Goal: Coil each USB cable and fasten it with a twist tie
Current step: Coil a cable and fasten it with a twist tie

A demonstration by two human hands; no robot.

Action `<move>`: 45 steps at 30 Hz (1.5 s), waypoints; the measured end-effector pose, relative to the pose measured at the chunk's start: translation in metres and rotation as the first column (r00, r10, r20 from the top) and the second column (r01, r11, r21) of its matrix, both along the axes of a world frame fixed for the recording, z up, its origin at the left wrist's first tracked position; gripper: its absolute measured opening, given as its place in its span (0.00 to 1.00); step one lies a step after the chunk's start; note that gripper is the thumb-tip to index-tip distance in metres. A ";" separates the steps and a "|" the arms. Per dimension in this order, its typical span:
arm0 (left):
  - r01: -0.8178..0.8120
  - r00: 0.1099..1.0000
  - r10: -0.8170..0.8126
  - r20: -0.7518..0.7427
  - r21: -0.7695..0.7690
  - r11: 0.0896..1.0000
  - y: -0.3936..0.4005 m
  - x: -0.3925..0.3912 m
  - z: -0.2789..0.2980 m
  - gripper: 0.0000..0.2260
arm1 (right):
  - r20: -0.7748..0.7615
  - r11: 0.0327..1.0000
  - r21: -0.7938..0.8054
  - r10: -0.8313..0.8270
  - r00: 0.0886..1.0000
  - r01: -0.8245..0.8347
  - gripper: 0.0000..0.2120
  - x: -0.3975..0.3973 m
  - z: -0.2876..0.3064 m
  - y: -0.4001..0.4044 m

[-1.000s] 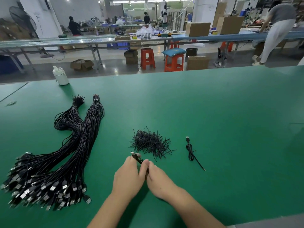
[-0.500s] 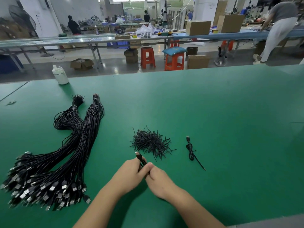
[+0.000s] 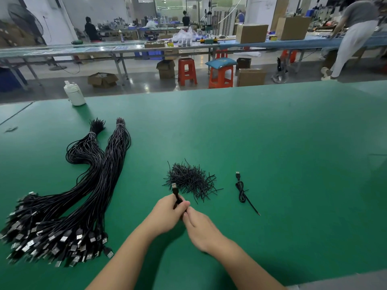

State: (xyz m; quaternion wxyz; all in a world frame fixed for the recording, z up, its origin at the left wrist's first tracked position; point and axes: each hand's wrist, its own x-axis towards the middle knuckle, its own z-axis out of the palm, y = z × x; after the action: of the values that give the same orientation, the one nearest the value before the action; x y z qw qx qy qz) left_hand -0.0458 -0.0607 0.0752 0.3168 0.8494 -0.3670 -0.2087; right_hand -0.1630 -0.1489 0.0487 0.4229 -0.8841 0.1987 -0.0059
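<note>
My left hand [image 3: 167, 214] grips a coiled black USB cable [image 3: 176, 194], whose silver plug sticks up above the fingers. Touching it from the right, my right hand [image 3: 200, 227] has its fingertips pinched at the coil; what they pinch is hidden. Just beyond the hands lies a heap of short black twist ties [image 3: 191, 180]. One coiled and tied cable [image 3: 241, 190] rests to the right of the heap. Two big bundles of loose black USB cables [image 3: 69, 206] spread over the left of the green table [image 3: 272, 153], plugs toward me.
A white plastic bottle [image 3: 74, 94] stands at the far left edge of the table. Beyond the table are orange stools [image 3: 187, 70], cardboard boxes, long benches and people working. A person in white trousers [image 3: 351, 40] stands at the far right.
Both hands moved slightly away from me toward the tie heap. The cable's plug now stands more upright above my left hand.
</note>
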 end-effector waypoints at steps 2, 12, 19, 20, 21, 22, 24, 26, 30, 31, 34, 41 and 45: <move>0.008 0.936 -0.061 -0.347 -0.151 0.988 0.000 0.001 -0.003 0.08 | 0.029 0.996 -0.070 -0.051 0.998 0.052 0.16 -0.003 -0.004 -0.005; -0.243 0.965 0.237 0.113 0.044 0.969 -0.038 0.021 -0.034 0.04 | 0.167 0.909 -0.065 -0.397 0.902 0.412 0.15 -0.015 -0.035 -0.033; -0.347 0.915 0.298 0.270 0.156 0.925 -0.073 0.017 -0.044 0.08 | 0.155 0.907 -0.201 -0.342 0.927 0.369 0.15 -0.016 -0.037 -0.030; -0.354 0.913 0.304 0.273 0.157 0.922 -0.074 0.018 -0.045 0.07 | 0.150 0.911 -0.193 -0.339 0.929 0.364 0.15 -0.016 -0.036 -0.031; -0.360 0.911 0.309 0.272 0.160 0.919 -0.075 0.019 -0.047 0.07 | 0.148 0.915 -0.186 -0.336 0.930 0.359 0.16 -0.016 -0.036 -0.031; -0.362 0.911 0.310 0.272 0.165 0.917 -0.075 0.020 -0.049 0.07 | 0.148 0.917 -0.181 -0.332 0.931 0.356 0.16 -0.016 -0.036 -0.031; -0.361 0.911 0.308 0.273 0.173 0.916 -0.072 0.023 -0.050 0.07 | 0.147 0.919 -0.179 -0.327 0.933 0.351 0.16 -0.015 -0.037 -0.031; -0.367 0.910 0.315 0.268 0.169 0.915 -0.070 0.024 -0.050 0.07 | 0.143 0.921 -0.176 -0.326 0.935 0.348 0.16 -0.015 -0.038 -0.031; -0.372 0.907 0.314 0.279 0.188 0.909 -0.071 0.020 -0.048 0.07 | 0.136 0.923 -0.178 -0.321 0.937 0.342 0.15 -0.015 -0.040 -0.032; -0.368 0.908 0.305 0.287 0.200 0.908 -0.072 0.019 -0.047 0.06 | 0.137 0.923 -0.177 -0.319 0.938 0.340 0.15 -0.015 -0.040 -0.032; -0.363 0.914 0.296 0.277 0.234 0.902 -0.073 0.017 -0.043 0.06 | 0.139 0.926 -0.163 -0.320 0.937 0.340 0.15 -0.015 -0.040 -0.033; -0.265 0.963 0.235 0.134 0.305 0.915 -0.046 0.026 -0.031 0.04 | 0.132 0.929 -0.088 -0.348 0.928 0.360 0.16 -0.014 -0.040 -0.036; -0.248 0.968 0.224 0.114 0.293 0.924 -0.019 0.029 -0.030 0.03 | 0.118 0.930 -0.022 -0.363 0.924 0.368 0.17 -0.014 -0.040 -0.037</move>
State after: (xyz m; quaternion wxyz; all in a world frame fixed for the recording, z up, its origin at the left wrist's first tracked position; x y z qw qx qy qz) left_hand -0.0164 -0.0799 0.0455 0.1902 0.9335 -0.2378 -0.1894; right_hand -0.1767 -0.1861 0.0088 0.4057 -0.8388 0.3355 -0.1384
